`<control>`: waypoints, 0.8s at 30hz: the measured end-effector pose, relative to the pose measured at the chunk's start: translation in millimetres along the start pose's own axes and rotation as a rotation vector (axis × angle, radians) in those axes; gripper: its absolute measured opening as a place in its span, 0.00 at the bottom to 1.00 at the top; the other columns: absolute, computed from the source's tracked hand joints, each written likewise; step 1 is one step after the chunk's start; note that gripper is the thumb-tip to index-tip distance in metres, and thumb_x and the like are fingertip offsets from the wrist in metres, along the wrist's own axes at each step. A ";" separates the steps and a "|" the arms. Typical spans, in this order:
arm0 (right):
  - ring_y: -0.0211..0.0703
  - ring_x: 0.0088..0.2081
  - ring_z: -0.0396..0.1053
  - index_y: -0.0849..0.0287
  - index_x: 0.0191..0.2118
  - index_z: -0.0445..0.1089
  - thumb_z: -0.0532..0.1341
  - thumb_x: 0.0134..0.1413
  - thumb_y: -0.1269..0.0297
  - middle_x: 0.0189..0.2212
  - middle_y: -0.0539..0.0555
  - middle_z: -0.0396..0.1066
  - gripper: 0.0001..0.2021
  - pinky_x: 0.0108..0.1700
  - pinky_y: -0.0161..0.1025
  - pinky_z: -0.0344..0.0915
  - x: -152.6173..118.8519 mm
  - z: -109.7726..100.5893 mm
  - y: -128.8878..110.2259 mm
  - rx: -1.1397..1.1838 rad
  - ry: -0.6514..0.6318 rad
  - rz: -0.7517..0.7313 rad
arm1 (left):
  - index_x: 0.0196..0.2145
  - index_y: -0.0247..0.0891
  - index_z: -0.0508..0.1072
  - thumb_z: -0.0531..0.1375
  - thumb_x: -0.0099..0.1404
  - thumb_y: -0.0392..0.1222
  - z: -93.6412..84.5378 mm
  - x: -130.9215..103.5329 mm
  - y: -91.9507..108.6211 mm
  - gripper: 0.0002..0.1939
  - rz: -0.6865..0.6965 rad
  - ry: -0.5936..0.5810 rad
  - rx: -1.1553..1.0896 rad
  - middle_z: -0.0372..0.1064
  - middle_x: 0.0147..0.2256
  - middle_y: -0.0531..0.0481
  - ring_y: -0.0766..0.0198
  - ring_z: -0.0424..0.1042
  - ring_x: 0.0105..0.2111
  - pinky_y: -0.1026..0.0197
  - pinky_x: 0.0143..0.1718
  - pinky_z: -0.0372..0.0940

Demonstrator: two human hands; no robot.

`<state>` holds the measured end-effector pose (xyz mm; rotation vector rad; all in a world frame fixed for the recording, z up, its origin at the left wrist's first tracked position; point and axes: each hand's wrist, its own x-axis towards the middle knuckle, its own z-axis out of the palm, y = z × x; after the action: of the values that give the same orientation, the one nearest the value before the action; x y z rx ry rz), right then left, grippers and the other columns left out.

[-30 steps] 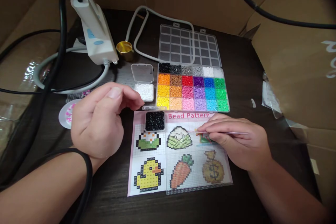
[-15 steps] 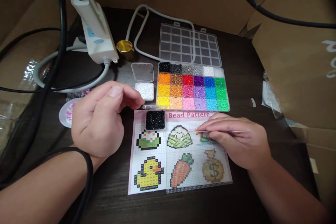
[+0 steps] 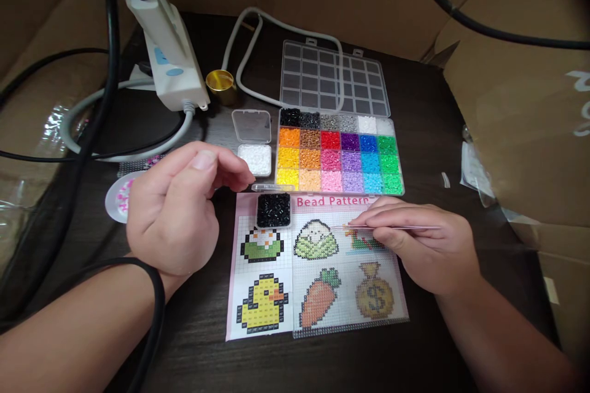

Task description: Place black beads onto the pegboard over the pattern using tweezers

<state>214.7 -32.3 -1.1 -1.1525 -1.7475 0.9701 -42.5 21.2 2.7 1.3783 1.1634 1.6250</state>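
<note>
One right hand point(image 3: 424, 249) pinches a slim pinkish tool point(image 3: 366, 227), pointing left toward a green-and-white dumpling print point(image 3: 316, 241); left hand point(image 3: 173, 212) curls, grip hidden.

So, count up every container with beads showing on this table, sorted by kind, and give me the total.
Large clear plastic compartment box: 1
Small square clear plastic boxes: 2
Round whitish dish, partly hidden: 1
Total: 4

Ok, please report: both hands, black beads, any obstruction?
Right hand: gripping thin tool over clear pegboard. Left hand: curled, no held item visible. Black beads: in open box, covering part of pattern sheet.
</note>
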 end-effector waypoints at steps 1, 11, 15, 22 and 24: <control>0.44 0.36 0.77 0.53 0.36 0.79 0.63 0.54 0.75 0.32 0.52 0.80 0.10 0.40 0.42 0.75 0.0 -0.2 0.1 0.006 0.007 0.008 | 0.24 0.40 0.78 0.54 0.62 0.35 0.0 0.2 -0.2 0.14 0.004 0.003 0.002 0.71 0.22 0.51 0.62 0.70 0.23 0.59 0.23 0.61; 0.44 0.35 0.77 0.54 0.35 0.79 0.63 0.54 0.76 0.32 0.52 0.80 0.10 0.37 0.41 0.75 1.5 0.2 -1.4 -0.021 -0.008 -0.015 | 0.24 0.39 0.78 0.54 0.62 0.35 -0.4 0.8 -1.0 0.14 0.001 -0.009 -0.007 0.71 0.22 0.51 0.62 0.70 0.23 0.59 0.23 0.61; 0.44 0.35 0.77 0.54 0.36 0.79 0.63 0.54 0.76 0.31 0.52 0.80 0.10 0.38 0.42 0.75 2.3 0.9 -1.8 -0.038 -0.018 -0.045 | 0.24 0.38 0.78 0.55 0.62 0.35 -1.1 2.0 -2.8 0.14 0.023 -0.009 -0.013 0.71 0.21 0.50 0.62 0.70 0.22 0.60 0.22 0.60; 0.45 0.34 0.78 0.53 0.35 0.79 0.63 0.53 0.75 0.31 0.52 0.80 0.10 0.37 0.43 0.76 4.1 2.2 -4.3 -0.058 -0.008 -0.063 | 0.24 0.39 0.77 0.54 0.62 0.37 -0.4 1.4 -1.6 0.14 0.011 -0.005 0.014 0.71 0.21 0.51 0.63 0.70 0.23 0.60 0.22 0.61; 0.45 0.34 0.77 0.53 0.35 0.79 0.62 0.54 0.75 0.31 0.52 0.80 0.10 0.36 0.42 0.76 3.9 2.0 -4.6 -0.046 -0.011 -0.044 | 0.24 0.39 0.77 0.55 0.62 0.37 -0.7 1.1 -1.6 0.14 0.002 -0.009 0.013 0.71 0.22 0.51 0.63 0.70 0.23 0.60 0.23 0.62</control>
<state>210.4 -30.2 3.2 -1.1347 -1.8051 0.9159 -43.4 22.7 1.6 1.3935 1.1698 1.6139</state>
